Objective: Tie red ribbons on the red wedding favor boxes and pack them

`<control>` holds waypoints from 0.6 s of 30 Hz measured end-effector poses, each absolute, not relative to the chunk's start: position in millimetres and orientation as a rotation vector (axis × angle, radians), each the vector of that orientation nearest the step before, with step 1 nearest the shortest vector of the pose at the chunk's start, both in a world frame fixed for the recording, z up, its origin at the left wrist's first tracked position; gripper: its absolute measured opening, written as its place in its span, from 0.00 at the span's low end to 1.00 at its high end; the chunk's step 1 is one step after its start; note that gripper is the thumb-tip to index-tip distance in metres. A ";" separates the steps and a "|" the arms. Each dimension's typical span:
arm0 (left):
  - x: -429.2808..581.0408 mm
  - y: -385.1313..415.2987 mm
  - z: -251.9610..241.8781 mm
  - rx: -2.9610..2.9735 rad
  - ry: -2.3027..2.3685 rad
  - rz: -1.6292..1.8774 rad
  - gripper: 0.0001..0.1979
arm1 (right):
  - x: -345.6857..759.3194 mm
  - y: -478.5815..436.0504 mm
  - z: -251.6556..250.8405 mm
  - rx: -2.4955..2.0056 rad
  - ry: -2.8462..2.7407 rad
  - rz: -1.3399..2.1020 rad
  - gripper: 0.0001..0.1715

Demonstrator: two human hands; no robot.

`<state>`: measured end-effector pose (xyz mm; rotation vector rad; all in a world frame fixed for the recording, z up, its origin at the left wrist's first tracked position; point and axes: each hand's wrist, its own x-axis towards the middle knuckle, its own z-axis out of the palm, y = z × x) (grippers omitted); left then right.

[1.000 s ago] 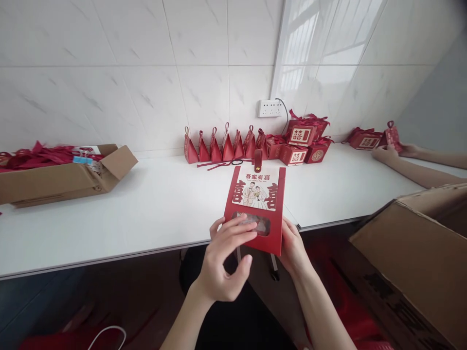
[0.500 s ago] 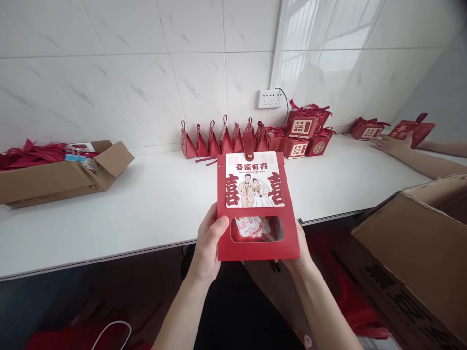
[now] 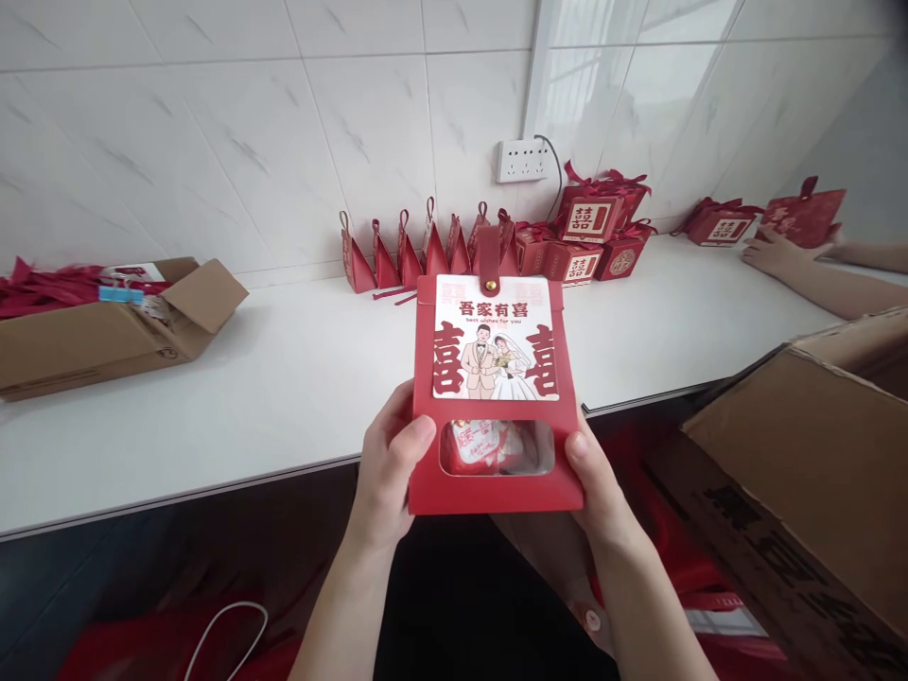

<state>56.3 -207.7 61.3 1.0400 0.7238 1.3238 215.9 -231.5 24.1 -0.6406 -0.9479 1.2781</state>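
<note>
A red wedding favor box (image 3: 497, 409) (bridal couple (image 3: 493, 364) printed above its clear window (image 3: 497, 448)) is at the front edge of the white table (image 3: 298, 407), left hand (image 3: 388, 465) and right hand (image 3: 602, 482) gripping opposite sides. Beyond, triangular red boxes (image 3: 435, 260) stand in line.

We hold red gift box (image 3: 497, 409) btwn L hand (image 3: 387, 468) & R hand (image 3: 602, 480); row of red boxes (image 3: 435, 260) on tbl (image 3: 284, 388) behind.

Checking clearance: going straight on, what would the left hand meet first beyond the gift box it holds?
Probably the row of small red boxes, though the left hand might brush the table first; depth is unclear.
</note>
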 end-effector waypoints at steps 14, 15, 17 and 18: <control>73.4 -209.0 44.5 1.295 1.052 1.493 0.34 | 133.0 -231.2 21.6 -0.329 -0.296 1.386 0.24; 73.8 -210.9 46.6 1.334 1.034 1.493 0.34 | 131.4 -232.9 23.7 -0.337 -0.318 1.373 0.24; 74.1 -214.0 52.4 1.392 0.961 1.509 0.34 | 128.9 -236.1 27.0 -0.363 -0.388 1.355 0.27; 74.3 -215.2 55.4 1.413 0.939 1.516 0.33 | 127.6 -237.4 27.9 -0.383 -0.426 1.333 0.29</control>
